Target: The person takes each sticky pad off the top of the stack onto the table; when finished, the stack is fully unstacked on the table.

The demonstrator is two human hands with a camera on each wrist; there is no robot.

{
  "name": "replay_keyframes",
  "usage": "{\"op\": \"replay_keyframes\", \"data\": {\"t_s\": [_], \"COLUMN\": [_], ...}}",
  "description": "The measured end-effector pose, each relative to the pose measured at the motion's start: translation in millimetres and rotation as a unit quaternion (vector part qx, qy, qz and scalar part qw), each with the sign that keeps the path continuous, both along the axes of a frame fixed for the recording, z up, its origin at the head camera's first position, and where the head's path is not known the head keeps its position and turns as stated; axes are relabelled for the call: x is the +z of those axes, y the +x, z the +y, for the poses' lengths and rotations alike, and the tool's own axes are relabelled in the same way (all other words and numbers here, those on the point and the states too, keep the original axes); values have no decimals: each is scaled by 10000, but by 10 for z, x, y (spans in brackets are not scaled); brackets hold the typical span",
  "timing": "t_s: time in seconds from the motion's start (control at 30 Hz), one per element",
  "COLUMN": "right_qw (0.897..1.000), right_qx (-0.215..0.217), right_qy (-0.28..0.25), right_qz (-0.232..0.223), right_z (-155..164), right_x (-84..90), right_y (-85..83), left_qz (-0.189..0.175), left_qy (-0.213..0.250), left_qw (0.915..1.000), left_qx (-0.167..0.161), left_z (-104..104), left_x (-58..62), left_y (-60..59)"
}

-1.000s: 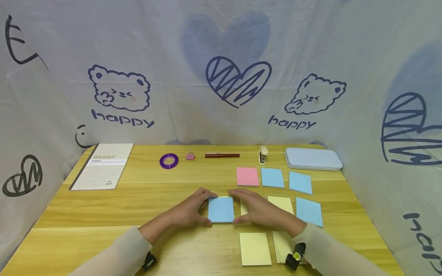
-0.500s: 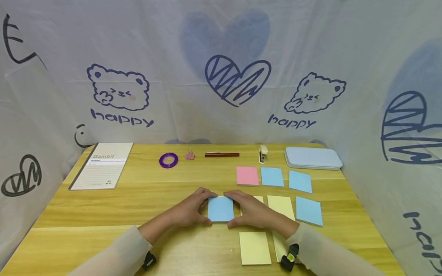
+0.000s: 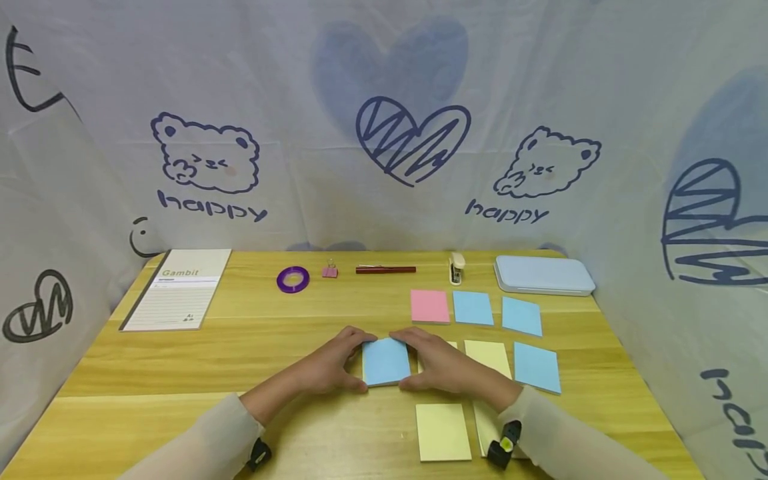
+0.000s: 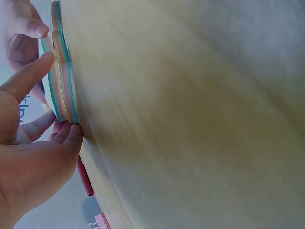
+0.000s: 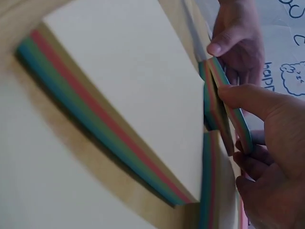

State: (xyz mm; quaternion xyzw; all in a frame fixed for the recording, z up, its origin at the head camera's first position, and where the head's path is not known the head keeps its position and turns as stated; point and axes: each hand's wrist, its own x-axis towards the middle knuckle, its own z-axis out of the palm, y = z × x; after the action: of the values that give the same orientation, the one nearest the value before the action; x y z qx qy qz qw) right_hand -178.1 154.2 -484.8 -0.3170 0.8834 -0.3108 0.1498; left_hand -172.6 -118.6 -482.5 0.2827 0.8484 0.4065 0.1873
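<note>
A blue-topped sticky note pad [image 3: 386, 362] lies over a second pad, whose pale edge shows at its left. Layered pink, yellow and teal sides of the stack [image 4: 65, 86] appear in the left wrist view. My left hand [image 3: 329, 363] holds the stack's left side, thumb at the near corner and fingers at the far one. My right hand [image 3: 441, 363] grips the upper pad by its near and far edges. In the right wrist view the upper pad [image 5: 233, 112] tilts, with a gap above the lower pad [image 5: 213, 102].
Yellow pads [image 3: 444, 432], blue pads [image 3: 537, 368] and a pink pad [image 3: 429, 307] lie to the right. Along the back are a notebook [image 3: 177, 290], purple tape roll [image 3: 293, 279], binder clip [image 3: 330, 272], pen [image 3: 386, 270], stapler [image 3: 457, 269] and pale blue case [image 3: 544, 275].
My right hand has moved left and taken hold of the blue-topped pad. That pad has turned slightly and shifted to the right over the lower one. My left hand stays in place.
</note>
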Motion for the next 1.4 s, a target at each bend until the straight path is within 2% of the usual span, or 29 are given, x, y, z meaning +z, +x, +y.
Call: {"op": "replay_keyframes", "data": {"t_s": [0.27, 0.47, 0.77, 1.0, 1.17, 1.4], "right_qw": [9998, 9994, 9960, 9905, 9830, 9624], "right_qx": [-69, -276, -846, -1262, -1736, -2327], "right_qy": [129, -24, -188, 259, 590, 760], "right_qz": [148, 229, 203, 483, -83, -1177], "right_z": [136, 436, 1184, 1730, 2048, 2368], "right_x": [143, 229, 223, 205, 177, 120], "right_y": [25, 172, 591, 974, 1168, 1284], "left_qz": [55, 149, 301, 337, 286, 268], "left_qy": [-85, -188, -236, -254, -239, -248], "left_qw": [9999, 9996, 9992, 9990, 9992, 9992], "left_qx": [40, 114, 152, 144, 176, 170], "left_z": [6, 27, 46, 38, 39, 43], "left_x": [-10, -6, -9, 1, -1, -4], "left_y": [-2, 14, 32, 36, 34, 37]}}
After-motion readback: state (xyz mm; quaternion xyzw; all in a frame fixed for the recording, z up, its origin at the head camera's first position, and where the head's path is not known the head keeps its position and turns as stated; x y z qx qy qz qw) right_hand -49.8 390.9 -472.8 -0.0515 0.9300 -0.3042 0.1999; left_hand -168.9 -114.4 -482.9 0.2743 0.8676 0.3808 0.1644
